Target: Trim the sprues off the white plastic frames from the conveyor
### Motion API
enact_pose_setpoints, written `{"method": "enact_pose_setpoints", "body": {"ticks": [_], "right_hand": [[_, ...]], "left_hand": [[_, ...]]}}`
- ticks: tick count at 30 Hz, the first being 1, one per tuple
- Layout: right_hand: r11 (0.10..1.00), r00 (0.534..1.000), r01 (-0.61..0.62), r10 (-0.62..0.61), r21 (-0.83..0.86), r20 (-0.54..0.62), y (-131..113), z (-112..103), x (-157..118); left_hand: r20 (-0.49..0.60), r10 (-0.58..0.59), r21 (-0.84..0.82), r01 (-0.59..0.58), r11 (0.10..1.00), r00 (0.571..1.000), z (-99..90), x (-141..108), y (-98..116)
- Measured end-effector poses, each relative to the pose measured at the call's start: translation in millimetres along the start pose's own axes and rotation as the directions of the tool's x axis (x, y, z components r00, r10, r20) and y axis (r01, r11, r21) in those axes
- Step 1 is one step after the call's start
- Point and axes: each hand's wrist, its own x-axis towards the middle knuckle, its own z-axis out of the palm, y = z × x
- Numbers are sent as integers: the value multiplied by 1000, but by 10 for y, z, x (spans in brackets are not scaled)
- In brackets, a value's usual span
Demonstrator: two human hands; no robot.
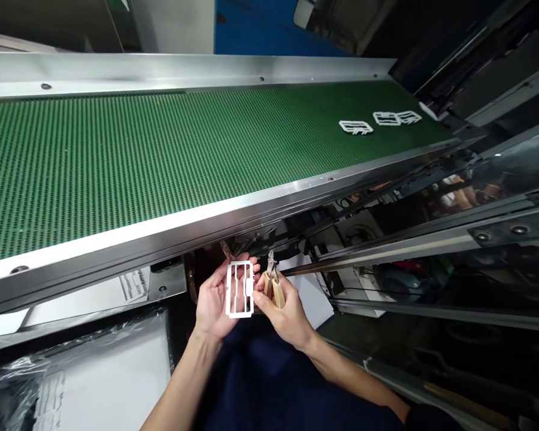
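My left hand (212,308) is palm up below the belt's near edge, with a white plastic frame (249,287) resting on its palm and fingers. Long slots run the length of the frame, and skin shows through them. Close on the right, my right hand (291,314) grips a pair of side cutters (276,292) with yellowish handles. The cutters' jaws point up and away from me. My right thumb tip reaches the frame's right edge.
A green conveyor belt (161,161) with a metal rail (233,209) runs across in front of me. Several similar white frames (356,127) lie at its far right. At lower left is a plastic-lined box (117,371) holding white sheets. Metal bars (431,236) cross on the right.
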Motion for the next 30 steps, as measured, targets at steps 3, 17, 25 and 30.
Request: {"method": "enact_pose_setpoints", "body": {"ticks": [3,17,25,30], "right_hand": [[1000,1000,-11,11,7,9,23,-7,-4],[999,999,40,-40,-13,18,16,-30,-25],[1000,999,19,-19,-11,34,49,-33,-33],[999,999,26,-24,-43,34,60,-34,-33]], "left_hand": [[-22,-8,-9,7,1000,1000,18,-6,-8],[-74,8,-24,-9,1000,997,57,-68,-50],[-52,16,-26,-17,1000,999,37,-67,-58],[-50,17,-23,-18,1000,999,9,-66,-66]]}}
